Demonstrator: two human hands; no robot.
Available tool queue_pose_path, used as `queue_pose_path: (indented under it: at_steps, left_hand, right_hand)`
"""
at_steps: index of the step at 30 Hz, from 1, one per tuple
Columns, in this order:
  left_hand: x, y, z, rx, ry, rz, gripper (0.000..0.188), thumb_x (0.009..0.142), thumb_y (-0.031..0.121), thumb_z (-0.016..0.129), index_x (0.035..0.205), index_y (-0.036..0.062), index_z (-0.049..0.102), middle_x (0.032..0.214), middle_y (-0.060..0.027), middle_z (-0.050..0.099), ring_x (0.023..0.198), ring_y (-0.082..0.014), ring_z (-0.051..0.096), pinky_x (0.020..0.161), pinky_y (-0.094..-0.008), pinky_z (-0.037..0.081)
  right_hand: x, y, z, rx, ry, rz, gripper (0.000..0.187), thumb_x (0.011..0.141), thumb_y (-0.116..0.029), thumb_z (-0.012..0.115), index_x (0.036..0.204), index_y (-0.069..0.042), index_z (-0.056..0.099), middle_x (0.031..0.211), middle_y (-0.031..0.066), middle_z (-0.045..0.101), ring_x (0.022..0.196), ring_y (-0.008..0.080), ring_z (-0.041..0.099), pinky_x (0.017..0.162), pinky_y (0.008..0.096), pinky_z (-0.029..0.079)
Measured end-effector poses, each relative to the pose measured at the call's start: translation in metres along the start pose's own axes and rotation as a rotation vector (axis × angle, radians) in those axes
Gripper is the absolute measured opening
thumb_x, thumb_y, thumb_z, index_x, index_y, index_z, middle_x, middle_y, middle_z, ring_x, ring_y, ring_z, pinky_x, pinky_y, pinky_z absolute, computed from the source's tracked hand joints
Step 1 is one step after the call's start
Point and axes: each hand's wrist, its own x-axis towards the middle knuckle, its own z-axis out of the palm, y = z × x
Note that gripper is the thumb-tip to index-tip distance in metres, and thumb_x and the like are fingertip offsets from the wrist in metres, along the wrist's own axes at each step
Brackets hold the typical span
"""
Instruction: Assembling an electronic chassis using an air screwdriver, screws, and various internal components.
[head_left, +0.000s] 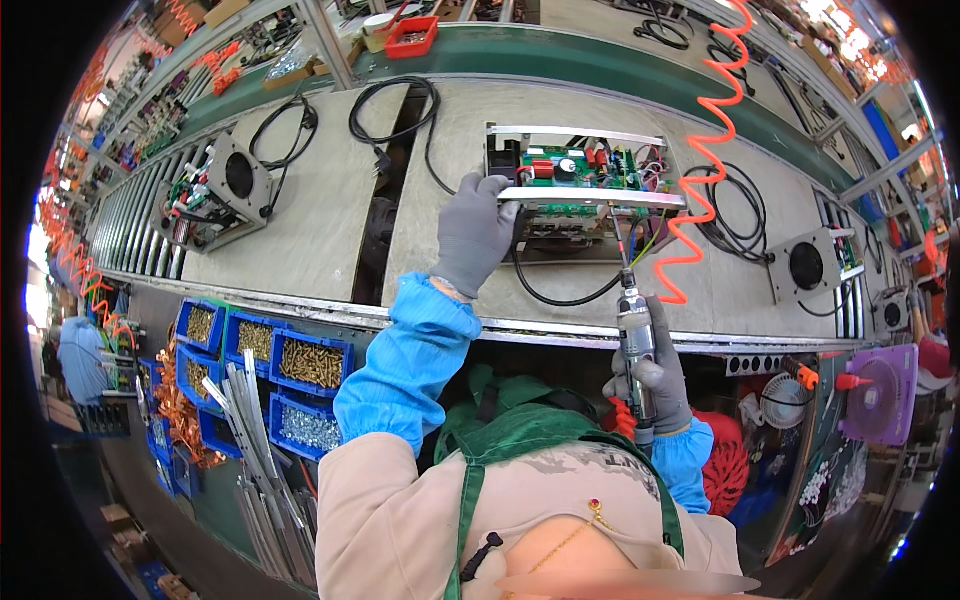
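Observation:
My gloved left hand [470,235] grips the left end of a silvery metal rail [590,197]. This rail runs along the near side of an open machine unit [560,240], whose green circuit board [585,172] carries red and white parts. In my gloved right hand [664,375] is a power screwdriver [635,330], its fingers wrapped round the body. The thin bit points away from me, its tip at or very close to the rail right of its middle; contact cannot be made out. A black cable [545,297] loops in front of the unit.
An orange coiled hose [712,150] hangs just right of the unit. Similar units stand at left [215,195] and right [808,262] on the workbench [300,240]. Blue bins of screws [310,362] and long metal strips [262,440] are below left. A purple fan [880,395] stands far right.

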Motion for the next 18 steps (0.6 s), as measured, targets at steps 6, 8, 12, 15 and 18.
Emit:
queue_pose_path:
  at_steps: [6, 8, 12, 15, 18]
  left_hand:
    - [-0.023, 0.011, 0.008, -0.064, 0.095, -0.010, 0.046, 0.079, 0.021, 0.065, 0.120, 0.0055, 0.051, 0.108, -0.0191, 0.055, 0.099, -0.0357, 0.056, 0.086, -0.0434, 0.047]
    - [-0.048, 0.019, 0.005, -0.063, -0.013, -0.037, 0.070, 0.080, 0.024, 0.065, 0.141, 0.0076, 0.035, 0.139, -0.0318, 0.033, 0.119, -0.0437, 0.047, 0.100, -0.0417, 0.042]
    - [-0.117, -0.010, -0.028, -0.507, -0.293, -0.142, 0.052, 0.084, 0.023, 0.064, 0.131, 0.0079, 0.052, 0.121, -0.0200, 0.059, 0.112, -0.0340, 0.058, 0.096, -0.0390, 0.045]
    - [-0.165, -0.050, -0.082, -0.113, -0.082, -0.694, 0.029, 0.083, 0.016, 0.056, 0.109, 0.0077, 0.065, 0.106, -0.0186, 0.066, 0.098, -0.0333, 0.063, 0.085, -0.0410, 0.050]
    - [-0.220, -0.124, -0.144, 0.681, 0.383, -0.640, 0.027, 0.082, 0.020, 0.061, 0.106, 0.0080, 0.064, 0.094, -0.0132, 0.065, 0.092, -0.0318, 0.059, 0.085, -0.0432, 0.045]
  right_hand:
    - [-0.005, 0.017, -0.023, 0.191, -0.189, 0.017, 0.090, 0.076, -0.027, 0.071, 0.149, -0.021, 0.019, 0.079, 0.0092, 0.051, 0.049, 0.0162, 0.053, 0.055, 0.0367, 0.056]
    - [-0.009, 0.033, -0.045, 0.429, -0.324, 0.144, 0.078, 0.079, -0.032, 0.070, 0.141, -0.009, 0.029, 0.078, 0.0087, 0.049, 0.050, 0.0157, 0.052, 0.057, 0.0370, 0.055]
    - [0.002, 0.051, -0.047, 0.417, -0.449, 0.450, 0.069, 0.079, -0.036, 0.071, 0.129, -0.003, 0.037, 0.081, 0.0114, 0.052, 0.054, 0.0175, 0.057, 0.061, 0.0381, 0.056]
    - [0.012, 0.052, -0.026, 0.255, -0.473, 0.496, 0.068, 0.078, -0.035, 0.071, 0.127, -0.003, 0.038, 0.084, 0.0127, 0.055, 0.058, 0.0193, 0.060, 0.062, 0.0381, 0.057]
    - [0.016, 0.059, -0.026, 0.196, -0.482, 0.574, 0.066, 0.078, -0.034, 0.071, 0.125, -0.003, 0.038, 0.085, 0.0131, 0.056, 0.060, 0.0201, 0.062, 0.062, 0.0379, 0.058]
